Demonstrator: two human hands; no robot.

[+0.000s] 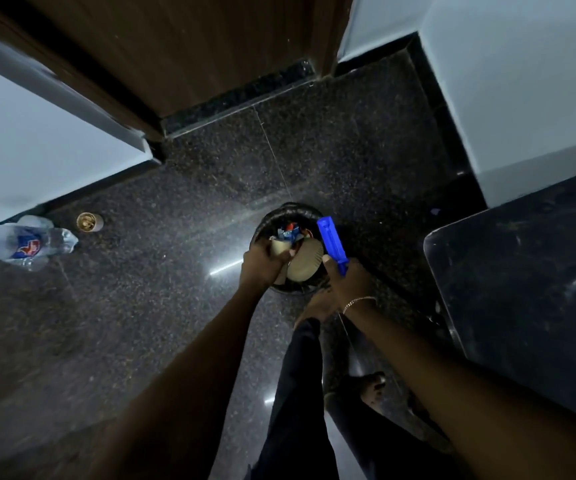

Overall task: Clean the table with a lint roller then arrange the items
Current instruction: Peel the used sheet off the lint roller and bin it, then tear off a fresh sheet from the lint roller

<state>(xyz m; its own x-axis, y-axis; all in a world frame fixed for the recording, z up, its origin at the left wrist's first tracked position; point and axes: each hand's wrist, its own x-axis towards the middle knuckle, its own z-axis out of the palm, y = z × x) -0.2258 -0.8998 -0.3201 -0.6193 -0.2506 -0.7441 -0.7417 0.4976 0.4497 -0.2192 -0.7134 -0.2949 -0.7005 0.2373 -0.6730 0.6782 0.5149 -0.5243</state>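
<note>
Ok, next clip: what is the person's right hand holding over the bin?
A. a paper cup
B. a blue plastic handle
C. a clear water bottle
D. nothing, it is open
B: the right hand is closed around a blue plastic handle that sticks up over the dark bin, while the clear bottle lies on the floor far to the left.

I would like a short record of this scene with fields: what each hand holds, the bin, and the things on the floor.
left hand: grips a tan paper piece over the bin
right hand: shut on the blue handle
bin: dark, round, on the floor, holding paper plates and wrappers
floor, left side: plastic bottles lying down, a small cup beside them
table: dark, at the right edge
</note>
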